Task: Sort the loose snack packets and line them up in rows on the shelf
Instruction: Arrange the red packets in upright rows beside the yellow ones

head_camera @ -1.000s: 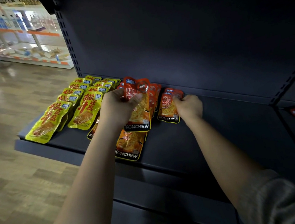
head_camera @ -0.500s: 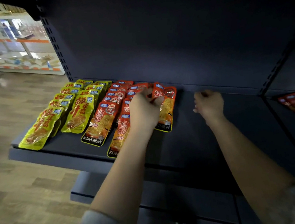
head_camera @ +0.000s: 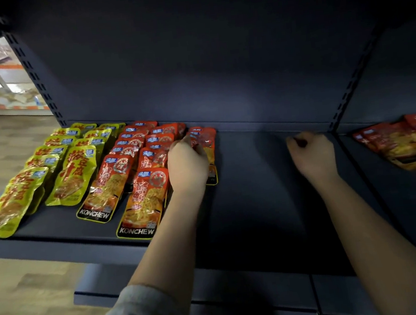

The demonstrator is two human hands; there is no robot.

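Note:
On the dark shelf (head_camera: 254, 204), yellow snack packets (head_camera: 70, 174) lie in two overlapping rows at the left. Orange-red KONCHEW packets (head_camera: 138, 199) lie in rows beside them. My left hand (head_camera: 186, 162) rests on the rightmost short row of orange-red packets (head_camera: 207, 141), fingers curled onto a packet's top; the packet's lower part is hidden under the hand. My right hand (head_camera: 311, 152) hovers over bare shelf to the right, fingers curled, holding nothing.
A loose pile of orange-red packets (head_camera: 409, 143) lies on the neighbouring shelf bay at the right, past the slotted upright (head_camera: 345, 93). A lower shelf edge (head_camera: 218, 294) juts out below. Wooden floor and another store shelf are at the left.
My left hand set its packet down in the rightmost row and stays on it. My right hand let go of its packet and moved right over bare shelf. The view shifted right.

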